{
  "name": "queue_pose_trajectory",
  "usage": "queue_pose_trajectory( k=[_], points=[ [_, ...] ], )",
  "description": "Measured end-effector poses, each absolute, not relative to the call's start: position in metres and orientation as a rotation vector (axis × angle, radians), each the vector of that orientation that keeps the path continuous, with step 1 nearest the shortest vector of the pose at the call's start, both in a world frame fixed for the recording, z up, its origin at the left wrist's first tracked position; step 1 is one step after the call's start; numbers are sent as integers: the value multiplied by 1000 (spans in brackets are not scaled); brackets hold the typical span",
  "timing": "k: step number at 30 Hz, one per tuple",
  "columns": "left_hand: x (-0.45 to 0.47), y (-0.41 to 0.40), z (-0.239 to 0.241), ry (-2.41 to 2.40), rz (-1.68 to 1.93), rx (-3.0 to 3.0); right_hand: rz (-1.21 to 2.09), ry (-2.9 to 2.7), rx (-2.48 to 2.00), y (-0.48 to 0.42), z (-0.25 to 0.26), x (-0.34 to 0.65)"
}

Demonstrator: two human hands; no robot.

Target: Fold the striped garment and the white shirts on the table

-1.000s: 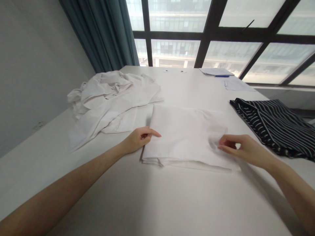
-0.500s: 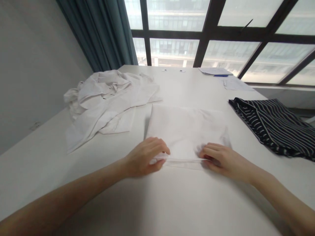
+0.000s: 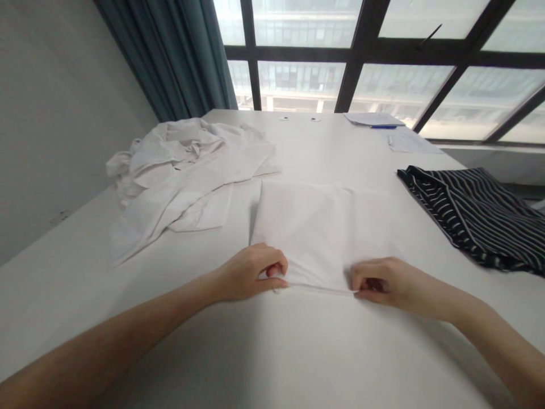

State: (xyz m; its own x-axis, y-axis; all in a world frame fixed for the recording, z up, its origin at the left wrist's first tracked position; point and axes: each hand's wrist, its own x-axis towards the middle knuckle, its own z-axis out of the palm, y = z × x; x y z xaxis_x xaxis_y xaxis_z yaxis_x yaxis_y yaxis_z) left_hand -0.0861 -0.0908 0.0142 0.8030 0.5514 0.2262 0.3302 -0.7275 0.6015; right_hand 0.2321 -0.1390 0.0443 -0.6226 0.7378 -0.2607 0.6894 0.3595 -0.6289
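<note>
- Middle of the white table (image 3: 272, 352): a flat, folded white fabric rectangle (image 3: 319, 227) lies square to the table's near edge.
- Left hand (image 3: 251, 272) is clamped on the fabric's near-left corner, thumb and fingers pinched over the hem.
- Right hand (image 3: 387, 281) matches it on the near-right corner, fingers curled tight on the same edge.
- Looks light, soft and limp. It would likely sag and slide apart if taken at one spot, so the two near corners, all layers pinched together, seem the best hold.
- Table's left side: a crumpled white garment heap (image 3: 187, 165), well apart.
- Table's right side: a black-and-white striped cloth (image 3: 477, 210).
- Table's far edge: loose white paper sheets (image 3: 374, 119) with a blue pen (image 3: 383, 127).
</note>
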Motion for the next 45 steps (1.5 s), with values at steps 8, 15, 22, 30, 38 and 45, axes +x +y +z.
queue_pose_trajectory(
  k=[8, 15, 22, 30, 38, 45],
  points=[
    [-94, -83, 15, 462, 560, 2529, 1255, -2453, -1356, -137, 47, 234],
    [-99, -80, 24, 432, 426, 2641, 943, -2624, -1373, -140, 48, 226],
    [-102, -77, 21, 397, 395, 2757, 259, -2820, -1089, -147, 30, 213],
    [-105, -74, 25, 383, 399, 2719, 187, -2769, -953, -148, 22, 207],
    [-106, -72, 33, 414, 272, 2731, 242, -2748, -1035, -149, 20, 206],
    [-108, -70, 24, 321, 418, 2977, 364, -2691, -994, -152, 27, 207]
  ],
)
